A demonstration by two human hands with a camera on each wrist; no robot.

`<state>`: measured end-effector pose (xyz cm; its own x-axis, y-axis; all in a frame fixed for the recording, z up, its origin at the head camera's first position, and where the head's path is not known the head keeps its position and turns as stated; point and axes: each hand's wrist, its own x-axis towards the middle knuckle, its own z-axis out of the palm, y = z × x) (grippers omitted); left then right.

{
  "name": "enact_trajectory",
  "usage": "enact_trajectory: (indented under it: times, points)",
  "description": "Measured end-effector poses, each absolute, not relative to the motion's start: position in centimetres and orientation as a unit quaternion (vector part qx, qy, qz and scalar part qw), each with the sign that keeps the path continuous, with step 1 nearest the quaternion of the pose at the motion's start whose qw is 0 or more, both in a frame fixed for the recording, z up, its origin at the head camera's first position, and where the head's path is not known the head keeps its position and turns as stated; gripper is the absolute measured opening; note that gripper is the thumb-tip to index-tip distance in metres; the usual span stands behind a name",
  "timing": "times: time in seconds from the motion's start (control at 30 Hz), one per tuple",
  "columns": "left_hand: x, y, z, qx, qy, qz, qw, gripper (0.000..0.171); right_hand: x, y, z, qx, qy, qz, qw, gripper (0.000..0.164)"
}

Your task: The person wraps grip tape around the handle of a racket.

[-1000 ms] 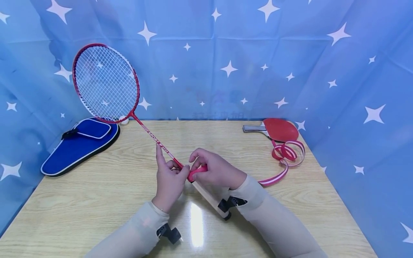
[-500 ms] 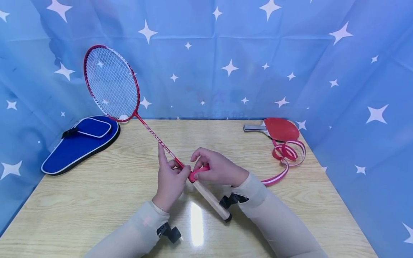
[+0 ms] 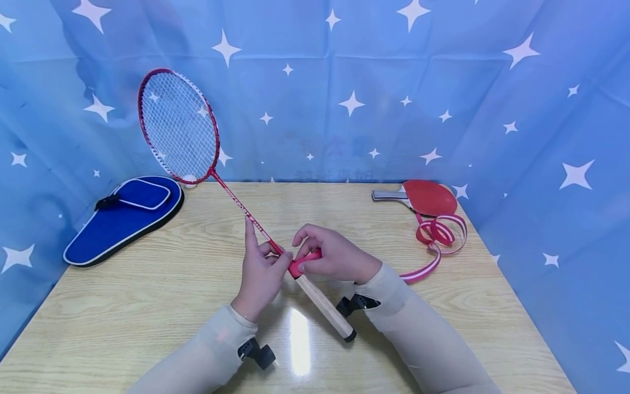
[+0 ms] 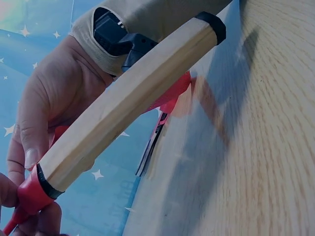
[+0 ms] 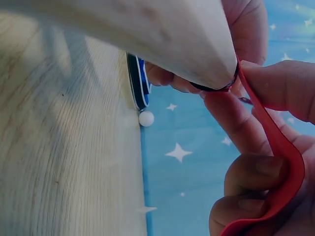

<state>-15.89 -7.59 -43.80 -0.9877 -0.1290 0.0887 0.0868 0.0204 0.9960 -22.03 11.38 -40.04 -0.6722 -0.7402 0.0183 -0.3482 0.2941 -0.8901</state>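
A red and white badminton racket (image 3: 241, 207) slants up to the left, its strung head raised off the table. Its bare wooden handle (image 4: 128, 105) has a black end cap and points down to the right. My left hand (image 3: 261, 279) pinches the racket where shaft meets handle, index finger stretched along the shaft. At the top of the handle, my right hand (image 3: 337, 260) pinches red grip tape (image 5: 290, 167) between thumb and fingers. That tape lies round the handle top and loops through the curled right fingers. More tape, red with a white stripe (image 3: 418, 273), trails behind the right wrist.
The loose tape coils (image 3: 438, 235) in front of a red table tennis bat (image 3: 428, 198) at the back right. A blue bat case (image 3: 118, 224) lies at the left. A white ball (image 5: 146, 118) sits by the case at the table's back edge, before a starry curtain.
The racket has turned about its shaft, its head looking narrower and shifted right. Its handle end has swung slightly right and down. Both hands keep their hold and have shifted a little right.
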Motion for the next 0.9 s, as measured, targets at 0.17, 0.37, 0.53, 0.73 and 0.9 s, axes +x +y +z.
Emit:
enact_trajectory:
  times: [0.17, 0.37, 0.53, 0.73, 0.9]
  points:
    - [-15.84, -7.62, -43.73, -0.010, -0.724, -0.684, 0.092, 0.116, -21.80, 11.29, -39.95, -0.348, 0.781, -0.481, 0.195, 0.033]
    - [-15.88, -7.62, -43.93, -0.023, -0.728, -0.678, 0.094, 0.116, -21.72, 11.15, -40.17, -0.343, 0.781, -0.486, 0.190, 0.033]
    - [-15.95, -7.60, -44.01, -0.018, -0.722, -0.686, 0.087, 0.116, -21.96, 11.00, -40.51, -0.341, 0.778, -0.493, 0.187, 0.033]
    - [-15.99, -7.56, -43.83, -0.013, -0.714, -0.695, 0.085, 0.115, -22.42, 11.14, -40.81, -0.332, 0.767, -0.508, 0.208, 0.032]
    - [-16.05, -7.57, -43.90, -0.016, -0.704, -0.705, 0.085, 0.113, -22.40, 11.24, -40.63, -0.336, 0.759, -0.517, 0.208, 0.031]
